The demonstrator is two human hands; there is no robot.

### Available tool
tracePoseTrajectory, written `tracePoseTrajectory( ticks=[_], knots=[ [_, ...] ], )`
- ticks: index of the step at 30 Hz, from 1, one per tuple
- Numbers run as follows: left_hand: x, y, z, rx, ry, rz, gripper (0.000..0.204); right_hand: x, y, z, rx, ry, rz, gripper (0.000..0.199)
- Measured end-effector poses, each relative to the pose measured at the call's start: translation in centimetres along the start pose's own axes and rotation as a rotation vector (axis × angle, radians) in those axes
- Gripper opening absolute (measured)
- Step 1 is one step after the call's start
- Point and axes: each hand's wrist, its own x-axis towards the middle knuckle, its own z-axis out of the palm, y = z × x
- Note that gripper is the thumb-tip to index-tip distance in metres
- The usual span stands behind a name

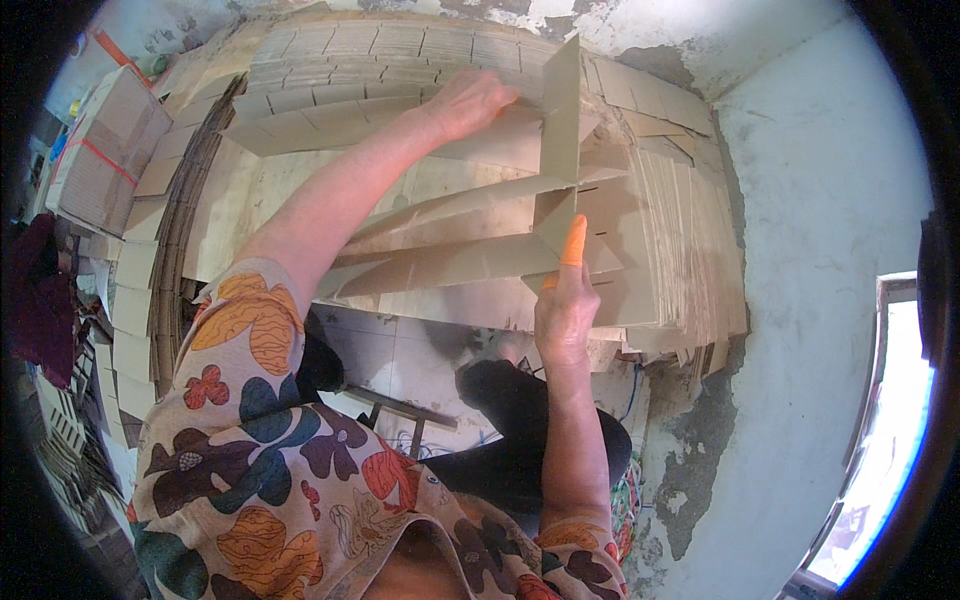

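Note:
Slotted cardboard divider strips lie in front of me. An upright cardboard strip [561,110] runs away from me, and two long cross strips [440,265] meet it from the left. My right hand [568,310], with orange finger covers, pinches the near end of this joined piece; its index finger stretches along the board. Farther off, my left hand [475,103] is closed at the top edge of another long cardboard strip [490,140], left of the upright one. Its fingertips are partly hidden.
Rows of slotted strips [380,45] are stacked along the back of the pale wooden table [290,190]. More cardboard stacks stand at the right [690,240] and left [175,230]. A box with red strapping [105,150] sits far left. A peeling wall [810,190] bounds the right side.

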Motion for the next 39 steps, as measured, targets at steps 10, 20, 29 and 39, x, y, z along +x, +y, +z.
tracePoseTrajectory(
  ticks=[10,20,29,39],
  knots=[
    [-0.5,1.8,-1.1,-0.089,0.099,0.022,0.005,-0.4,0.3,-0.4,-0.053,-0.056,0.005,0.075],
    [-1.5,2.6,-3.7,-0.103,0.067,0.069,0.008,-2.0,-2.1,-4.0,-0.052,-0.055,0.006,0.075],
    [-5.2,5.4,-2.2,-0.16,-0.234,-0.129,0.006,-5.0,-1.5,-2.1,-0.05,-0.075,0.025,0.075],
    [-6.6,4.4,-1.1,-0.283,-0.278,-0.092,0.027,-4.9,-0.9,-1.1,-0.048,-0.217,0.009,0.077]
  ],
)
